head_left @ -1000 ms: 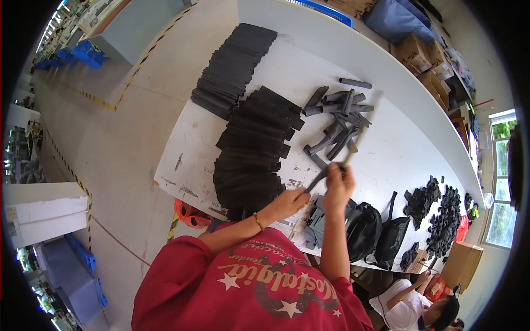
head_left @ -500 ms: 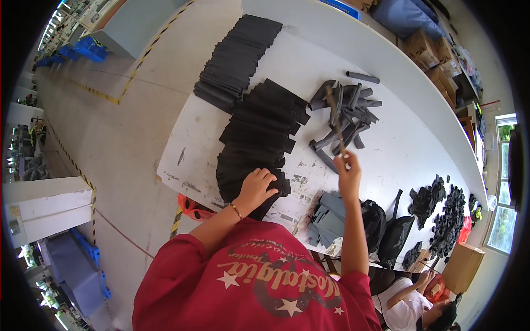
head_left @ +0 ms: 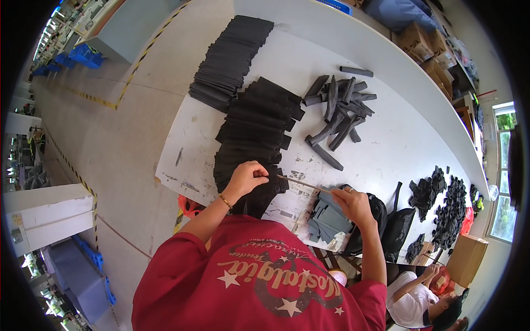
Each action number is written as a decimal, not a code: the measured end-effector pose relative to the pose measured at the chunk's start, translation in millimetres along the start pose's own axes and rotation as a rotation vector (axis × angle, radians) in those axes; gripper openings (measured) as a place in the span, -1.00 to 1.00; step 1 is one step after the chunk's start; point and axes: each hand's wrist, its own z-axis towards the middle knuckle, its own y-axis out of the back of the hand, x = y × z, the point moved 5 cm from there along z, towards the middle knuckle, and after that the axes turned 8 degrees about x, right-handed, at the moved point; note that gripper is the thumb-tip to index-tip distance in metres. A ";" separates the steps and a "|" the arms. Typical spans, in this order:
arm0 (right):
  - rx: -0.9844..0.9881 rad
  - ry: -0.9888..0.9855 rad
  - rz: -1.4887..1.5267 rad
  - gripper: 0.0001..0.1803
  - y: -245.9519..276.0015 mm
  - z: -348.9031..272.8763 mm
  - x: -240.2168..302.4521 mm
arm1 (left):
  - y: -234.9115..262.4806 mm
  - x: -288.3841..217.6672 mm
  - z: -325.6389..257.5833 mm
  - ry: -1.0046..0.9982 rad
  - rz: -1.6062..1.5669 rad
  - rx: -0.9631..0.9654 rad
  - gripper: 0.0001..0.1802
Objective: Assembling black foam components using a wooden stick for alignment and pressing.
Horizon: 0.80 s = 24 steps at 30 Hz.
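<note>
Thin stick at black strips

From here: right hand closed on stick's end, right of the strips, tip at their edge. Left hand half-curled over strips' near end; can't tell if holding one.

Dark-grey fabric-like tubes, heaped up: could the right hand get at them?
Probably yes: only white tabletop separates the tubes from the right hand, which holds a thin brown stick.

The right forearm partly hides a bag, the far blue basket is cut off, and any hold of the left fingers is unclear.
</note>
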 end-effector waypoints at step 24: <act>-0.231 -0.131 0.857 -0.77 -125.1 43.8 103.9 | -50.1 -19.7 0.9 0.133 -1.692 -0.353 -0.69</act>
